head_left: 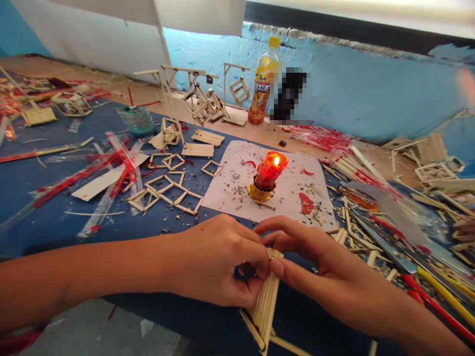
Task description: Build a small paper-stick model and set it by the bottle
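Both my hands meet at the near edge of the blue table and grip a panel of pale wooden sticks (267, 301) laid side by side. My left hand (218, 262) is closed on the panel's upper left, thumb and fingers pinching it. From the right, my right hand (315, 267) pinches the panel's top end with its thumb and forefinger. The panel slants down towards me, with a cross stick at its lower end. Just beyond my hands a lit red candle (267, 174) stands on a white sheet (230, 190).
Several small square stick frames (166, 190) lie left of the sheet. Stick models (202, 101) and an orange drink bottle (262, 81) stand at the back. Red plastic strips (92, 173) litter the left. A knife blade (386, 242), loose sticks and coloured rods lie at the right.
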The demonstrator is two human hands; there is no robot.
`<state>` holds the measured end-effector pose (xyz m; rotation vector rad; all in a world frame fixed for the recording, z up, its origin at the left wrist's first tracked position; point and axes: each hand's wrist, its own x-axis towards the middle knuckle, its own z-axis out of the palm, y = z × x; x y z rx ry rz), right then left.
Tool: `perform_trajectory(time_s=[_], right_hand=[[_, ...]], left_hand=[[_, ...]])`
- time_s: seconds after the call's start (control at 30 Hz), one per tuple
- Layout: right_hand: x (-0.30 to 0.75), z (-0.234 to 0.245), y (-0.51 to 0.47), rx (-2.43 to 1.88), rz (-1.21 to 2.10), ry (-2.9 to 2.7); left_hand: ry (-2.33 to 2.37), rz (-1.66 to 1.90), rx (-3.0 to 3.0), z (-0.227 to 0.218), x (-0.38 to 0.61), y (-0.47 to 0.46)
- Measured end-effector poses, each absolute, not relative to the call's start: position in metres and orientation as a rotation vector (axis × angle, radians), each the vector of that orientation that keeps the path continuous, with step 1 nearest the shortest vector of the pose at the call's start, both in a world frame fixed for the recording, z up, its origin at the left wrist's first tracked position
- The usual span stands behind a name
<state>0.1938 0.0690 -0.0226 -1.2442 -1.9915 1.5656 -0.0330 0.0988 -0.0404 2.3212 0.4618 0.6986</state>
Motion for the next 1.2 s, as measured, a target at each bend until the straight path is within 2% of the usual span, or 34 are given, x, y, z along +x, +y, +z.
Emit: perform_trajectory(time_s=[0.43, 0.73, 0.87, 1.07, 1.2], right_hand=[[0.194, -0.02, 0.071, -1.208, 1.586, -2.05], [0.193, -0.026, 0.068, -1.256, 1.639, -1.981], [0.194, -0.028, 0.067, -1.318, 1.577, -1.992], [0.194, -0.026, 0.067, -1.348, 1.6, -2.001], [0.195, -0.027, 0.067, -1.38, 1.586, -2.002]], left_hand=[[0.466, 0.768, 2.227, -0.053, -0.03, 0.091], [0.844, 0.725, 2.122, -0.048, -0.041, 0.065], [0.89, 0.74, 2.131, -0.051, -0.043, 0.049], [0.941, 0.941, 2.136, -0.056, -0.038, 0.036], [1.001, 0.92, 2.054, -0.056, -0.038, 0.034]])
